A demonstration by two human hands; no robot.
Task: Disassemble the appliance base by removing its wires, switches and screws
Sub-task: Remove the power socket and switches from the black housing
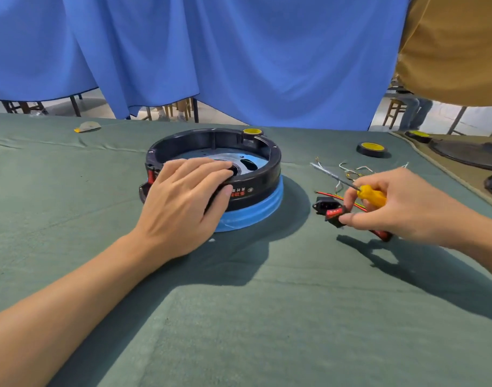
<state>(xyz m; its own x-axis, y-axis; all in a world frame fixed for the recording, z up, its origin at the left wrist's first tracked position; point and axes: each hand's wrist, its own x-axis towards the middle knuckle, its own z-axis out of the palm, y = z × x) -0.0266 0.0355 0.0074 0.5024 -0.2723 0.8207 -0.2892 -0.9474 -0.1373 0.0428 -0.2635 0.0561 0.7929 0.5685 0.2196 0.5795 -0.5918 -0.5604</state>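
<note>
Left hand (183,202): fingers (203,170) curled over the near rim of the appliance base (267,166) and reaching inside it, thumb pressed to the outer black wall just beside the printed label, so we logged it as gripping the base. Right hand (404,205): fingers curled round the yellow handle of a screwdriver (370,194), its metal shaft slanting up and to the left. The tips of that hand's thumb and forefinger met a red rocker switch (334,214), low over the cloth. We could not tell whether they pinched it or only touched it. A black socket (322,204) with red and yellow leads lay just left of the switch, and a second red part (382,234) showed under the right palm. Loose wires (353,171) lay on the cloth beyond the screwdriver tip, apart from the base. The base stood upright on a blue ring (256,212) near the middle of the green table cloth (239,317), open side up, a metal plate visible in its floor and a yellow-topped cap (252,131) on its far rim. A similar black and yellow cap (372,149) sat on the cloth to the right, well apart from the base. Blue curtain (239,51) behind the table.
</note>
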